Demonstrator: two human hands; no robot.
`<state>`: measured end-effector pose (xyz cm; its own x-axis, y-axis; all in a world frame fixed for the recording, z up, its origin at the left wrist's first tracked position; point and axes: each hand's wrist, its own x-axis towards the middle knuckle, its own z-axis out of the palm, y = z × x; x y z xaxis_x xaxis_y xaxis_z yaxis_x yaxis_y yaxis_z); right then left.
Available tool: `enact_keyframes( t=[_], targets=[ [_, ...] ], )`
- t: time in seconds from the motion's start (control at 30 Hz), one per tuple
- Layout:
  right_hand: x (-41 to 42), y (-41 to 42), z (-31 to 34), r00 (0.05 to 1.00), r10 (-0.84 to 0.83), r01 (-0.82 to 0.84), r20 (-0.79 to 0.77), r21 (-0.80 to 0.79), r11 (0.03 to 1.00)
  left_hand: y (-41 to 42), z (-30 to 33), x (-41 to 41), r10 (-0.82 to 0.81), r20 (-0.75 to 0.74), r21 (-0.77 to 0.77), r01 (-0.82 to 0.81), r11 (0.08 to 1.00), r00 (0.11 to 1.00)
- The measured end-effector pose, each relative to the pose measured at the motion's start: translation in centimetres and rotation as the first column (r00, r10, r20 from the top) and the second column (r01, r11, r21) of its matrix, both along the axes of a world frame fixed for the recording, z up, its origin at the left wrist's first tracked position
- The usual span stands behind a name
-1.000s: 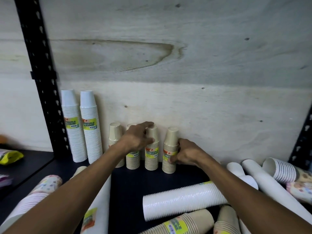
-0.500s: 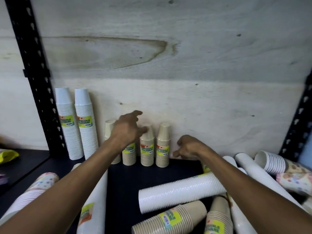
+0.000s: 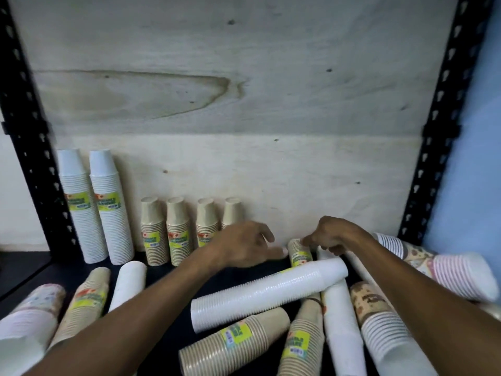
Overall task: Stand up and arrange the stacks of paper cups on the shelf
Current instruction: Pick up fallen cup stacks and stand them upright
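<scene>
Pale plywood back panel (image 3: 271,90), marked by a large brownish ring stain (image 3: 135,96) and scattered dark knots. Black perforated steel uprights, one at the left (image 3: 24,147) and one at the right (image 3: 444,118). Light blue wall (image 3: 477,158) is seen beyond the right upright.

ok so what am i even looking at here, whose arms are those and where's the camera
There is no machine here. The arms belong to a person wearing a camera on their head, so the single picture looks forward and down at a dark shelf with a plywood back.

Against the back stand two tall white cup stacks and four short tan cup stacks. Many more stacks lie on their sides in front, among them a long white stack.

The left hand reaches out with straight fingers and holds nothing. The right hand has its fingers at the tip of another tan stack, half buried behind the white one; whether it grips it yet is unclear.
</scene>
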<state>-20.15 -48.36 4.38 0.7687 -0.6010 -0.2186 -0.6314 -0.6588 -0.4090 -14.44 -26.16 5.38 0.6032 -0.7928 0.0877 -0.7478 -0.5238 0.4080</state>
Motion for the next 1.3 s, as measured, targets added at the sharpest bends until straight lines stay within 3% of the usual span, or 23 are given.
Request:
enact_keyframes(
  t=[0.1,0.2,0.5,0.8,1.03,1.3],
  targets=[
    [-0.8,-0.6,-0.2,1.000,-0.017,0.017,0.004,-0.009,1.000,-0.9,-1.5,-0.8,-0.103,-0.077,0.189,0.116,0.975,0.992],
    [-0.9,-1.2,-0.6,0.999,-0.032,0.032,0.020,0.027,0.999,-1.4,-2.7,-1.0,-0.169,-0.069,0.266,0.181,0.947,0.983],
    [-0.8,-2.0,-1.2,0.994,-0.081,0.072,0.070,0.120,0.990,1.1,-1.9,0.9,-0.163,-0.039,0.266,0.168,0.949,0.986],
    [-0.1,-0.3,-1.2,0.992,-0.055,0.044,0.115,0.095,0.995,6.1,0.6,3.3,0.017,-0.180,-0.091,-0.034,0.995,0.983],
    [0.5,3.3,-1.6,0.997,0.030,-0.029,0.069,-0.002,1.000,10.3,0.7,4.6,0.104,-0.341,-0.330,-0.223,0.917,0.934],
    [1.6,7.1,-3.0,0.997,0.036,-0.042,0.070,0.092,0.995,14.1,0.1,4.0,0.069,-0.450,-0.451,-0.294,0.843,0.890]
  ],
)
